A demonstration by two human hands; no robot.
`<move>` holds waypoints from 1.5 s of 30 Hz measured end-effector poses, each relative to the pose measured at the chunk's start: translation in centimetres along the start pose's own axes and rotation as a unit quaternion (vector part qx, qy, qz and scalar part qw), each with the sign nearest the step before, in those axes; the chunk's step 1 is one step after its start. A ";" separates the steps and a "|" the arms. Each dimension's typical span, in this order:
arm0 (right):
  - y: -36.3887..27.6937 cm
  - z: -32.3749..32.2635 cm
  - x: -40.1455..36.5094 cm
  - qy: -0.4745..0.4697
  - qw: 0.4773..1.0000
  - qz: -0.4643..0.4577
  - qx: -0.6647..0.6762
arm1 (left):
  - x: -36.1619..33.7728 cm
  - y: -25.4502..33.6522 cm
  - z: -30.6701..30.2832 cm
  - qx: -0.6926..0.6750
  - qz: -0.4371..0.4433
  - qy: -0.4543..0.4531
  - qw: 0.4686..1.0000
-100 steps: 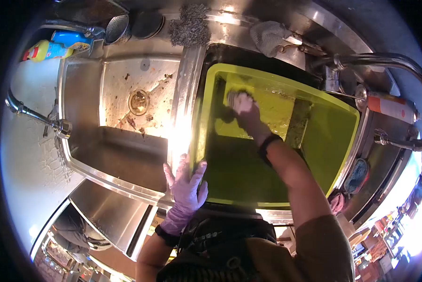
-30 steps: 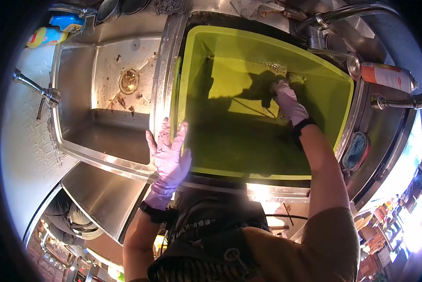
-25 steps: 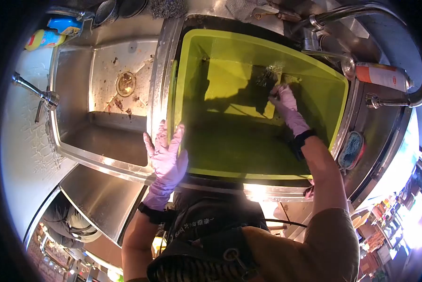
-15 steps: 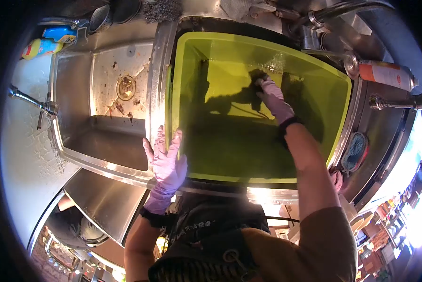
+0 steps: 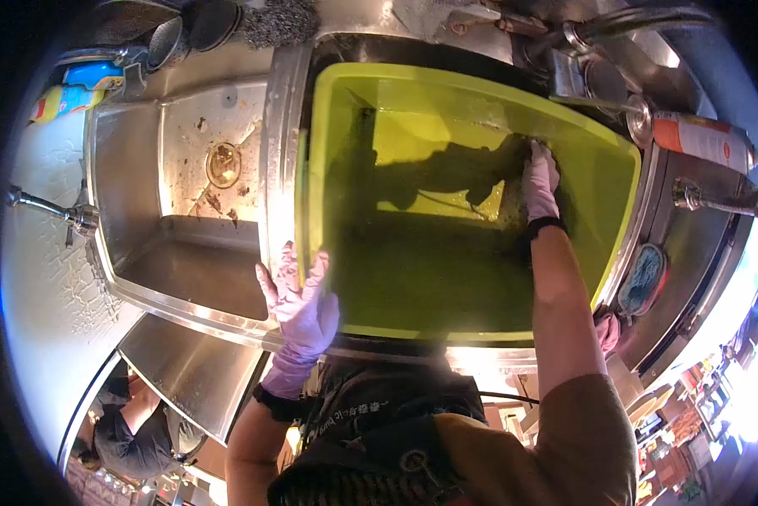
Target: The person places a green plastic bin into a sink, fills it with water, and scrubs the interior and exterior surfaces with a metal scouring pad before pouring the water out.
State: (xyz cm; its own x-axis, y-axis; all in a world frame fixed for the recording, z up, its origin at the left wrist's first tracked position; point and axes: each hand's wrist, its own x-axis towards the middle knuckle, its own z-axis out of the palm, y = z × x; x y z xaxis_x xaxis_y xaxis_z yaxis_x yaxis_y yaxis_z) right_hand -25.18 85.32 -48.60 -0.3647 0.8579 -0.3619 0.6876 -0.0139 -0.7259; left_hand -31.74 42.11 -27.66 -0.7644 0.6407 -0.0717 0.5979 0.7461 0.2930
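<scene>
A large lime-green tub (image 5: 633,194) sits in the right-hand sink basin. My right hand (image 5: 541,179), in a pale purple glove, reaches into it on the right side. Its fingers are bent against a dark shape at the tub's bottom; whether that is a scrubber or shadow I cannot make out. My left hand (image 5: 304,299), gloved the same way, rests with spread fingers on the tub's near left edge, beside the metal divider (image 5: 279,169). A dark shadow stretches across the lit tub bottom.
To the left is a steel basin (image 5: 214,244) with brown scraps around its drain. A spray can (image 5: 701,142) and a blue sponge (image 5: 642,278) in a holder lie right of the tub. Faucets stand at both sides. Another person (image 5: 138,430) is at lower left.
My right hand has moved to the right inside the tub, and the shadow has shifted with it. My left hand stays at the tub's edge. The other person shows more at lower left.
</scene>
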 end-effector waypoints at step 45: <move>5.5 5.9 -4.1 -0.218 0.725 -0.419 -0.500 | -0.1 -0.1 0.2 -0.078 0.007 0.039 0.996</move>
State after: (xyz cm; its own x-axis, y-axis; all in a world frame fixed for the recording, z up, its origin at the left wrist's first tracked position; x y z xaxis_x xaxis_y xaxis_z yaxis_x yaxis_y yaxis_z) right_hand -23.61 78.71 -54.55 -0.9321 0.1014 -0.3476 0.1406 0.9860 -0.0893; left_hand -31.66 41.96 -27.92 -0.7765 0.6300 0.0047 0.5681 0.6969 0.4377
